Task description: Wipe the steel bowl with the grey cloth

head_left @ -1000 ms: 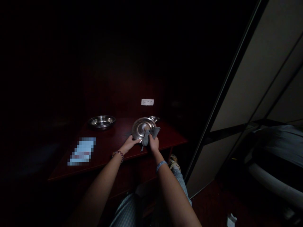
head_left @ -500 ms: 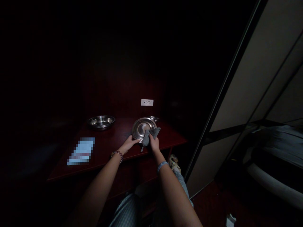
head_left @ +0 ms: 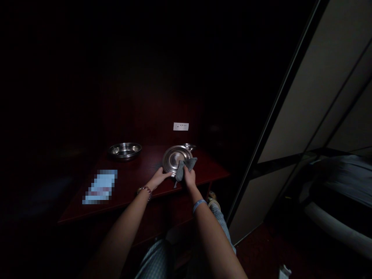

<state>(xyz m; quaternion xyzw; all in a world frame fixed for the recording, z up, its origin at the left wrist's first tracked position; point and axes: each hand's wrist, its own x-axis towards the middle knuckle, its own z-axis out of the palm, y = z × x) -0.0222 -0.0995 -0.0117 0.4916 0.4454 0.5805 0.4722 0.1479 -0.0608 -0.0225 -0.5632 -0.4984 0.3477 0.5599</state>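
A round shiny metal plate (head_left: 171, 155) is tilted up toward me above the dark red desk. My left hand (head_left: 158, 178) grips its lower left rim, thumb on the front and the other fingers behind. A grey cloth (head_left: 180, 170) is bunched in my right hand (head_left: 189, 177), pressed against the plate's lower right part. Behind the plate, another small metal dish (head_left: 190, 147) shows only in part. To the left, a deeper metal dish (head_left: 124, 151) rests on the desk.
The desk (head_left: 139, 170) carries a blurred-out light blue item (head_left: 101, 186) at its left. A white socket plate (head_left: 181, 126) is on the back wall. A sliding panel (head_left: 279, 135) stands to the right. My legs are under the desk, a shoe (head_left: 213, 201) showing.
Both hands keep almost the same place on the plate and cloth. The view has shifted very slightly, and the foot under the desk has moved a little.
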